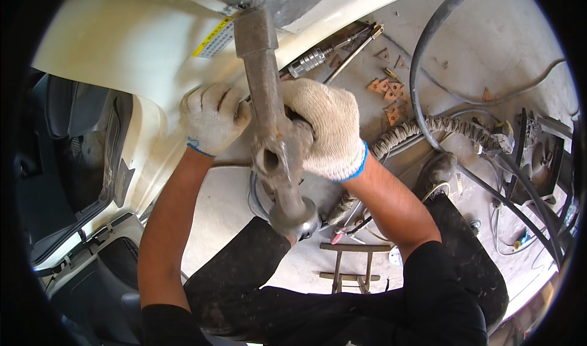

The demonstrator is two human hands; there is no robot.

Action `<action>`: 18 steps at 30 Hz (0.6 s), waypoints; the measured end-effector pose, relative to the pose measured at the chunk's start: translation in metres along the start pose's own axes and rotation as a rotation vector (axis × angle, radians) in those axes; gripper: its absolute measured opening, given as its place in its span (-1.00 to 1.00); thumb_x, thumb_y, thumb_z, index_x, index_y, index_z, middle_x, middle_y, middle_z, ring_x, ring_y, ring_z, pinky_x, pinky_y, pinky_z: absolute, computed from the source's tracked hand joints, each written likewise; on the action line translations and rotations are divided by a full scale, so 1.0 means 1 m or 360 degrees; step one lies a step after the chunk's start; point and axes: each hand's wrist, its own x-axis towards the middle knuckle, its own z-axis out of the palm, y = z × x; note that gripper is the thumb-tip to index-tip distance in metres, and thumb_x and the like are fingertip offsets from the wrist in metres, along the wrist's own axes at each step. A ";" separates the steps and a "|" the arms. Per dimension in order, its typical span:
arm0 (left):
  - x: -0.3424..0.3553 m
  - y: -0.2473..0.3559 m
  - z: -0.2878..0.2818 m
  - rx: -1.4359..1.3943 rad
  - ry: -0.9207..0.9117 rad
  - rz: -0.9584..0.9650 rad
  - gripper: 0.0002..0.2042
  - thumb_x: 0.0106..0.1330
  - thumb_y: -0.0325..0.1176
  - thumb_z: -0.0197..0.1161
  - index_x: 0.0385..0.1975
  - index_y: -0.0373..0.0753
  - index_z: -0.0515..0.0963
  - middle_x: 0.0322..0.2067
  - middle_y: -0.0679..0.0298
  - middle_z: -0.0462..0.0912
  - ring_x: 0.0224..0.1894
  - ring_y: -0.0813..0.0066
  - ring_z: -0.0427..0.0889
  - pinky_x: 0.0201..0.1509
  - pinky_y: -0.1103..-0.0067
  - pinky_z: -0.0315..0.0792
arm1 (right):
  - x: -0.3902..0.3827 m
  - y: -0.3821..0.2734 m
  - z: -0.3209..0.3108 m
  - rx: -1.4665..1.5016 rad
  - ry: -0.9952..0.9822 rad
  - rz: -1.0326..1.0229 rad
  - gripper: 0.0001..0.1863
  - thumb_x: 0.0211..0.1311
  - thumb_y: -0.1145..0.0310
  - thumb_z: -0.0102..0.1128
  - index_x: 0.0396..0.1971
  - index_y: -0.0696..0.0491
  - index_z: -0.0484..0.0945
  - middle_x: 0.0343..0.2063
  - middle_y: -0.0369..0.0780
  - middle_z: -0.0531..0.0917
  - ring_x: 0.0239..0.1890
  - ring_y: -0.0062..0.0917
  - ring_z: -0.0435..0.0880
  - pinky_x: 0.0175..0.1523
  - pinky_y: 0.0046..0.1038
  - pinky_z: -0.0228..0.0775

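My right hand, in a white knitted glove with a blue cuff, is closed round the handle of a worn steel hammer. The hammer's long head stands close in front of me. Its square end overlaps the grey bare-metal patch on the cream car body; whether they touch I cannot tell. The round face points back toward me. My left hand, gloved the same way, is curled beside the hammer in front of the panel. What its fingers hold, if anything, is hidden.
A slide-hammer-like metal tool and several copper-coloured triangular tabs lie on the floor ahead. A thick grey hose and a wrapped cable run along the right. A small frame stool stands near my legs. An open car doorway is at left.
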 end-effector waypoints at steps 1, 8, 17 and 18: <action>-0.007 -0.005 0.004 0.0016 0.0003 0.0045 -0.71 -0.18 -0.33 0.34 -0.37 0.04 0.55 -0.26 0.45 0.49 -0.12 0.36 0.46 -0.07 0.37 0.38 | 0.001 0.002 0.001 -0.0054 0.0016 0.0017 -0.72 -0.18 0.24 0.25 -0.37 -0.03 0.55 -0.56 -0.20 0.52 -0.53 -0.20 0.57 -0.41 -0.22 0.42; -0.004 -0.002 -0.004 -0.0046 0.0017 -0.0032 -0.65 -0.19 -0.35 0.37 -0.28 0.02 0.60 -0.24 0.44 0.50 -0.19 0.36 0.49 -0.16 0.39 0.40 | -0.008 -0.004 0.000 0.0060 -0.0363 0.0101 -0.60 -0.13 0.28 0.27 -0.18 0.00 0.56 -0.45 -0.17 0.61 -0.46 -0.18 0.62 -0.35 -0.24 0.50; -0.021 -0.007 0.009 -0.0049 0.0010 -0.0139 -0.72 -0.01 -0.19 0.37 -0.26 0.02 0.56 -0.16 0.45 0.50 -0.03 0.37 0.46 -0.01 0.37 0.38 | 0.022 -0.048 -0.042 -0.0076 -0.1291 -0.0092 -0.65 -0.06 0.31 0.32 -0.25 0.07 0.46 -0.42 -0.13 0.53 -0.39 -0.21 0.61 -0.34 -0.23 0.48; -0.018 -0.005 0.005 -0.0038 -0.0019 -0.0119 -0.71 -0.04 -0.22 0.37 -0.26 0.03 0.56 -0.16 0.47 0.51 -0.03 0.39 0.47 -0.01 0.37 0.39 | 0.026 -0.051 -0.050 -0.0155 -0.1353 -0.0075 -0.65 -0.06 0.31 0.33 -0.24 0.06 0.46 -0.42 -0.13 0.53 -0.39 -0.22 0.62 -0.34 -0.24 0.49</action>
